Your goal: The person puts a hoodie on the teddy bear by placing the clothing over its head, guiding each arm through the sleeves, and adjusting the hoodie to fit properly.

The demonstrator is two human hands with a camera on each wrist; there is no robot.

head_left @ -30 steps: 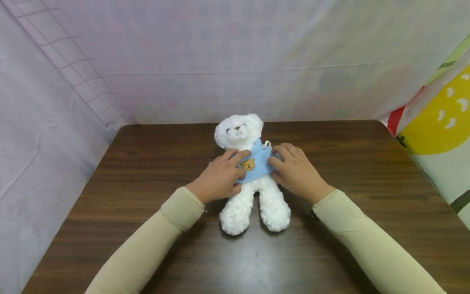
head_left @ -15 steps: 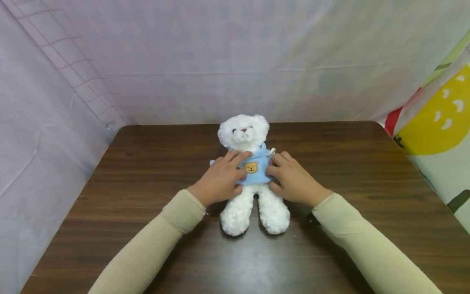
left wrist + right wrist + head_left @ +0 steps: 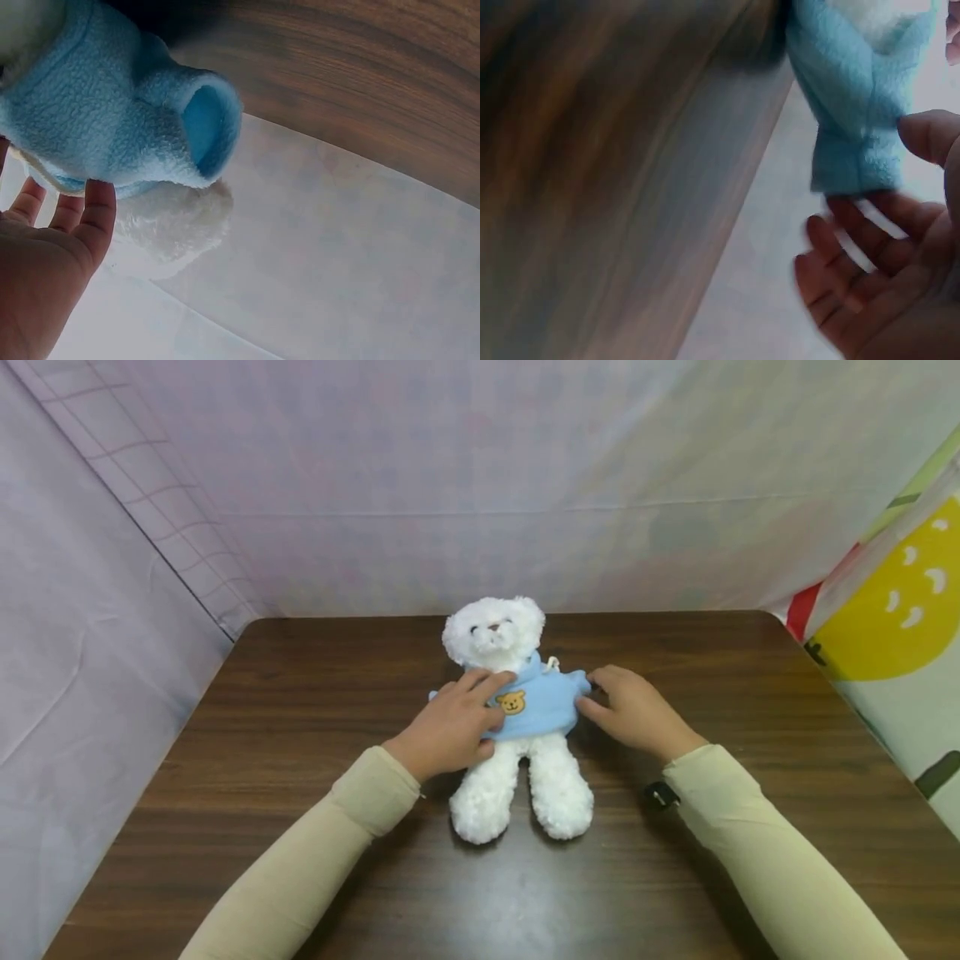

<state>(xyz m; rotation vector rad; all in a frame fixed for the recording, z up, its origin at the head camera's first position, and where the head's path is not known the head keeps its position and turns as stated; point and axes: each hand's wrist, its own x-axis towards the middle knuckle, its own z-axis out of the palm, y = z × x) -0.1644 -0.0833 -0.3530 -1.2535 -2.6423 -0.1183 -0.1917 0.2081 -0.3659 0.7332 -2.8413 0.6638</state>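
A white plush teddy bear [image 3: 495, 635] lies on its back on the brown table, head toward the far edge. It wears a light blue sweater [image 3: 551, 702] with a bear-face patch [image 3: 512, 702] on the chest. My left hand [image 3: 453, 718] rests across the sweater's left side with fingers extended over it; in the left wrist view its fingertips touch the fleece beside a hollow sleeve [image 3: 214, 127]. My right hand [image 3: 637, 706] is at the right sleeve's end. The right wrist view has its thumb at the cuff [image 3: 855, 169] and the other fingers loosely spread just past it.
The dark wood table [image 3: 300, 693] ends at a pale cloth curtain [image 3: 472, 485] behind the bear. A printed cloth with a yellow shape [image 3: 900, 593] hangs at the right. A small black device [image 3: 662, 794] sits under the right wrist.
My right hand has moved outward to the right from the bear's side, and the blue sleeve now sticks out there. The bear's head straightened slightly. My left hand has stayed in place.
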